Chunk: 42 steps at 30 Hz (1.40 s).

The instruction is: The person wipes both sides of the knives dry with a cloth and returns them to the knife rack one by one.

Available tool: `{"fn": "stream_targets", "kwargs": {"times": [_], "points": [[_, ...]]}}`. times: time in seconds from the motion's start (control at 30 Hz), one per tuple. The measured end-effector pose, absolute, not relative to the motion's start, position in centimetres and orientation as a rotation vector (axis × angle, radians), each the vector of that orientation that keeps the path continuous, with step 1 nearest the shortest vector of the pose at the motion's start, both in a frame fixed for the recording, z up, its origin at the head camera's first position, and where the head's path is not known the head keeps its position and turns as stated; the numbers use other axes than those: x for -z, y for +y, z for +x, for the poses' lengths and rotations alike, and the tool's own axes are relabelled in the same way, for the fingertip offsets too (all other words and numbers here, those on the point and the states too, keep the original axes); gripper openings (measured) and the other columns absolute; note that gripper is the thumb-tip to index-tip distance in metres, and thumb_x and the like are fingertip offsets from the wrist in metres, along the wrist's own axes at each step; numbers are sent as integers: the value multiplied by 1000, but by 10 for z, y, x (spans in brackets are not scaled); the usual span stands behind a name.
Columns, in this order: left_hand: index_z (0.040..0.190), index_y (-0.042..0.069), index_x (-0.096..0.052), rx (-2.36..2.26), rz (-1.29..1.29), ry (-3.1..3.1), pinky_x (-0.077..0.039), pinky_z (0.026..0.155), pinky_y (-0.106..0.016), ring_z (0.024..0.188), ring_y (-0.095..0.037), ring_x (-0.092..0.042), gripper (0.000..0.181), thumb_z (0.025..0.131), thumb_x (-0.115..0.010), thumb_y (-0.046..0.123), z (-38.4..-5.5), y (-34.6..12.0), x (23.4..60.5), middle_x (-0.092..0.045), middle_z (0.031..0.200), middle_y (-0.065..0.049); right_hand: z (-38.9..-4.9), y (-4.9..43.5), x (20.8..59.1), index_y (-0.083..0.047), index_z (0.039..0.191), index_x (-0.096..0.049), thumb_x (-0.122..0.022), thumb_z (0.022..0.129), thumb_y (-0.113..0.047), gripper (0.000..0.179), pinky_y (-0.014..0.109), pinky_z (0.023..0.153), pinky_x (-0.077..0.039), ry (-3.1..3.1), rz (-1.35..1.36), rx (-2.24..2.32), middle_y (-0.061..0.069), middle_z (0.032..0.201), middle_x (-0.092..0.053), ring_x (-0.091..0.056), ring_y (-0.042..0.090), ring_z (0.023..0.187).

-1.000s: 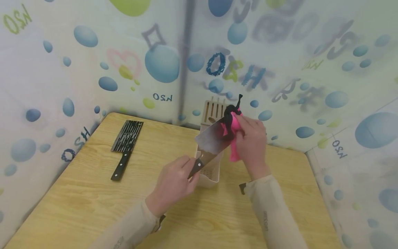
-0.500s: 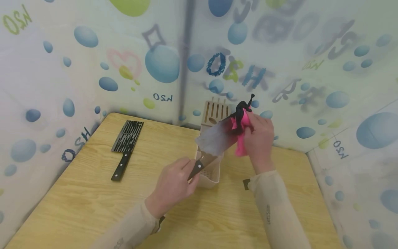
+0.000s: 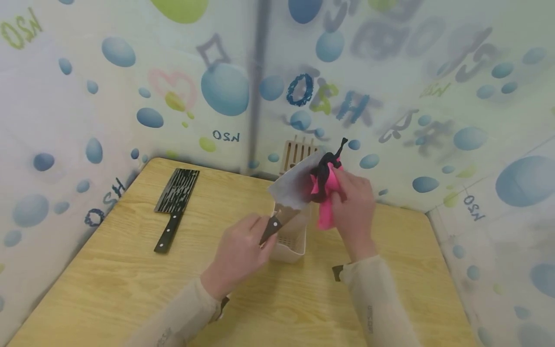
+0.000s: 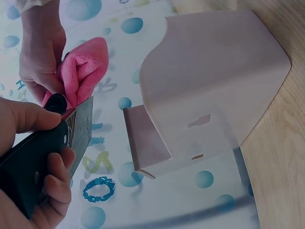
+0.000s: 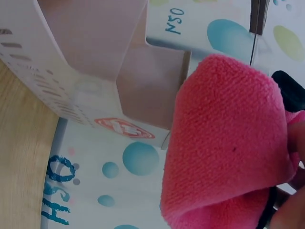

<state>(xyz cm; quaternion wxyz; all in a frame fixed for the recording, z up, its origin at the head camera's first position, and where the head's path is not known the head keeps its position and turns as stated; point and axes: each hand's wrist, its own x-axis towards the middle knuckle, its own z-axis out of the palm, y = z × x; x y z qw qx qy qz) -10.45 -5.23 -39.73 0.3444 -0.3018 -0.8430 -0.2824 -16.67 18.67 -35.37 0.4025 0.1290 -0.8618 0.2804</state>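
Note:
My left hand (image 3: 240,253) grips the black riveted handle of a cleaver (image 3: 289,187), whose broad blade slants up to the right. A pink fluffy cloth (image 3: 328,193) with a twisted black part is pinched in my right hand (image 3: 357,212). The cloth lies over the far portion of the blade and hides it. In the left wrist view the cleaver's handle (image 4: 31,155) sits between thumb and curled fingers, while the cloth (image 4: 86,67) shows beyond the blade. Close up in the right wrist view, the folded cloth (image 5: 226,138) covers most of the right fingers.
A second cleaver (image 3: 178,193) with a dark streaked blade lies on the wooden table (image 3: 117,270) at the left. Beneath the held cleaver stands a pale, slotted knife holder (image 3: 288,253), partly hidden. Patterned walls (image 3: 173,135) close off the table's back and sides.
The right hand and cloth slid up and right along the blade half a second ago, then came back down and left. The left hand and cleaver have shifted only slightly.

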Motion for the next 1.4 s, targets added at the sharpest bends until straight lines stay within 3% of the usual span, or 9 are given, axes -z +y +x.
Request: {"fn": "stream_targets", "kwargs": {"times": [0.23,0.53,0.8,1.1,1.4], "points": [[94,-4,-70,747,-767,-2187,-52,52,-29,63,-18,-57,18,83,-77,8,-107,-51,395,-62,78,-9,-153,175,360,-6,119,-77,-66,81,8,42,51,83,-52,-2155,395,-748,16,108,-76,-64,40,96],[92,-3,-68,745,-738,-2207,-49,50,-30,62,-18,-54,17,81,-78,7,-107,-50,393,-59,76,-6,-138,157,366,-3,113,-79,-69,81,9,36,49,85,-53,-2110,546,-717,16,106,-74,-64,38,97],[88,-3,-68,764,-705,-2231,-47,50,-30,60,-18,-53,16,81,-79,6,-108,-49,389,-58,74,-6,-131,149,374,-9,113,-80,-65,80,10,41,51,88,-51,-2098,663,-616,17,109,-69,-60,38,102],[85,2,-67,785,-658,-2298,-43,49,-27,58,-14,-49,12,81,-78,6,-108,-49,388,-57,73,-3,-124,144,377,-17,115,-79,-70,78,7,44,49,84,-53,-2158,719,-349,15,110,-65,-56,38,98],[86,-1,-68,762,-685,-2301,-45,50,-25,59,-14,-51,17,79,-82,6,-109,-47,391,-59,74,-4,-120,141,375,-14,111,-79,-70,72,11,47,47,78,-52,-2154,708,-192,15,107,-64,-55,37,94]]}}
